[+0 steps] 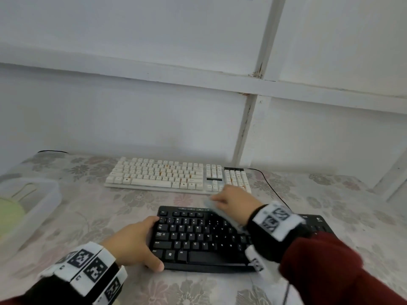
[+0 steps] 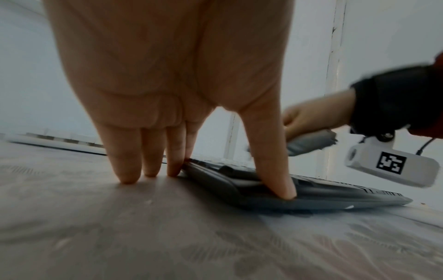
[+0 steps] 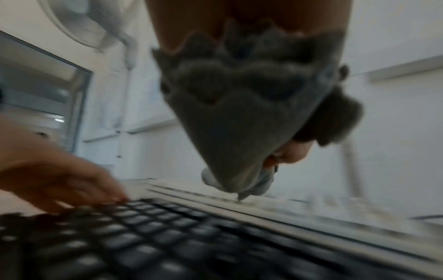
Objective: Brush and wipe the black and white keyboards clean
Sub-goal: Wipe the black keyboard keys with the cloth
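The black keyboard lies near me on the flowered tablecloth, and the white keyboard lies behind it by the wall. My left hand steadies the black keyboard's left end. Its thumb presses on the front corner while its straight fingers stand on the cloth beside the edge. My right hand grips a bunched grey cloth over the black keyboard's upper right keys. In the right wrist view the grey cloth hangs to a point just above the keys and is blurred.
A clear plastic box with something pale green inside stands at the left table edge. A black cable runs from the white keyboard past my right wrist. The white wall stands close behind the table. A fan shows up high in the right wrist view.
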